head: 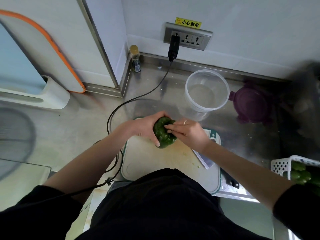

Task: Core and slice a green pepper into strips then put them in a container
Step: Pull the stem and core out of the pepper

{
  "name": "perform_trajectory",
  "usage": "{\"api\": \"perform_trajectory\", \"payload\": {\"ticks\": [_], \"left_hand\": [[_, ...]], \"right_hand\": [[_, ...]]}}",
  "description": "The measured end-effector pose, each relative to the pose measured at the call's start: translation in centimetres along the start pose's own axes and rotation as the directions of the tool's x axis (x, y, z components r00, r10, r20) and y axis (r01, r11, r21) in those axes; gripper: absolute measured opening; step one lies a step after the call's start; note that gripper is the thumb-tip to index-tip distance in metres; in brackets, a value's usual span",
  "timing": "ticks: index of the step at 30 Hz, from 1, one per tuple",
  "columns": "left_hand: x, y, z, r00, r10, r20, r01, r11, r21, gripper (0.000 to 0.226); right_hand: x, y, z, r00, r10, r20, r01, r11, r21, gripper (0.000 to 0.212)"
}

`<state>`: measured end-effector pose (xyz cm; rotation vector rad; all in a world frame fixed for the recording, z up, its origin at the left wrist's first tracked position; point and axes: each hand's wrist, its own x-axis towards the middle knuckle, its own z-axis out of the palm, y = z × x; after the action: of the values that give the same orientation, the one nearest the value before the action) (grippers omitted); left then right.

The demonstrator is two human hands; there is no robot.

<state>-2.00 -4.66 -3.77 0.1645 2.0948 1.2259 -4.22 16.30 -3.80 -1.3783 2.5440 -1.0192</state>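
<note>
A whole green pepper [163,134] is held just above the far end of the white cutting board [149,163]. My left hand [144,126] grips it from the left, fingers curled round its side. My right hand [188,132] comes in from the right, and its fingertips pinch into the pepper's top. A knife [205,160] lies on the board under my right forearm, blade partly hidden. The clear round container [206,94] stands open behind the board.
A purple lid [252,103] lies right of the container. A white perforated basket [294,168] with more green peppers sits at the right edge. A black cable [121,104] runs from the wall socket across the steel counter. A small bottle [135,59] stands in the corner.
</note>
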Motion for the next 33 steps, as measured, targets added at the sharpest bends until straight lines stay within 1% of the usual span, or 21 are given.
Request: {"api": "perform_trajectory", "payload": {"ticks": [2, 3, 6, 8, 13, 17, 20, 21, 22, 24, 25, 27, 29, 30, 31, 33], "left_hand": [[0.1, 0.1, 0.0, 1.0, -0.001, 0.01, 0.001, 1.0, 0.007, 0.09], [0.2, 0.1, 0.0, 1.0, 0.003, 0.012, -0.003, 1.0, 0.011, 0.09], [0.2, -0.1, 0.3, 1.0, 0.024, 0.002, -0.024, 1.0, 0.011, 0.089], [0.3, -0.3, 0.6, 0.999, 0.036, -0.018, -0.037, 0.999, -0.001, 0.089], [0.0, -1.1, 1.8, 0.987, 0.04, -0.159, -0.058, 0.992, -0.11, 0.09], [0.0, -1.3, 2.4, 0.973, 0.026, -0.228, -0.064, 0.985, -0.159, 0.092], [0.0, -1.1, 2.4, 0.97, -0.007, -0.244, -0.043, 0.979, -0.199, 0.091], [0.1, -1.2, 2.4, 0.971, -0.013, -0.238, -0.037, 0.978, -0.204, 0.092], [0.1, -1.2, 2.4, 0.973, -0.014, -0.229, -0.033, 0.979, -0.203, 0.092], [0.0, -1.2, 2.4, 0.976, -0.014, -0.216, -0.028, 0.982, -0.188, 0.092], [0.0, -1.3, 2.5, 0.976, -0.016, -0.219, -0.025, 0.983, -0.181, 0.091], [0.1, -1.3, 2.6, 0.972, -0.022, -0.234, -0.02, 0.984, -0.176, 0.091], [0.1, -1.2, 2.6, 0.97, -0.024, -0.24, -0.02, 0.984, -0.177, 0.09], [0.1, -1.1, 2.6, 0.971, -0.022, -0.237, -0.022, 0.983, -0.184, 0.089], [0.1, -1.1, 2.7, 0.972, -0.021, -0.233, -0.026, 0.98, -0.195, 0.09], [0.4, -0.9, 3.0, 0.974, -0.012, -0.225, -0.036, 0.977, -0.209, 0.091]], "right_hand": [[-0.3, -0.2, 0.7, 0.993, 0.11, -0.041, -0.108, 0.993, 0.056, 0.019], [-0.4, -0.4, 1.0, 0.991, 0.125, -0.051, -0.122, 0.991, 0.058, 0.019], [-0.2, -1.0, 1.2, 0.989, 0.113, -0.091, -0.108, 0.992, 0.057, 0.019], [-0.1, -1.1, 1.2, 0.979, 0.158, -0.126, -0.149, 0.986, 0.076, 0.019], [0.3, -1.0, 1.8, 0.917, 0.32, -0.24, -0.29, 0.945, 0.15, 0.019], [1.3, -1.4, 2.1, 0.868, 0.432, -0.245, -0.397, 0.9, 0.18, 0.024], [1.8, -1.7, 2.0, 0.821, 0.524, -0.225, -0.483, 0.849, 0.214, 0.025], [1.9, -1.8, 1.9, 0.83, 0.513, -0.222, -0.475, 0.856, 0.202, 0.024], [1.7, -2.0, 2.0, 0.858, 0.457, -0.234, -0.432, 0.889, 0.154, 0.022], [0.9, -2.4, 2.3, 0.924, 0.274, -0.267, -0.282, 0.959, 0.009, 0.022], [0.4, -2.5, 2.3, 0.944, 0.183, -0.275, -0.211, 0.974, -0.076, 0.024], [0.0, -2.0, 2.1, 0.97, 0.032, -0.242, -0.091, 0.968, -0.236, 0.025], [-0.3, -1.2, 2.1, 0.978, -0.077, -0.193, 0.005, 0.936, -0.351, 0.025], [-0.5, -0.9, 2.0, 0.978, -0.09, -0.189, 0.014, 0.931, -0.366, 0.025], [-0.7, -0.8, 2.0, 0.975, -0.072, -0.212, -0.008, 0.935, -0.355, 0.025], [-1.2, -1.1, 2.1, 0.947, 0.042, -0.317, -0.127, 0.959, -0.252, 0.025]]}}
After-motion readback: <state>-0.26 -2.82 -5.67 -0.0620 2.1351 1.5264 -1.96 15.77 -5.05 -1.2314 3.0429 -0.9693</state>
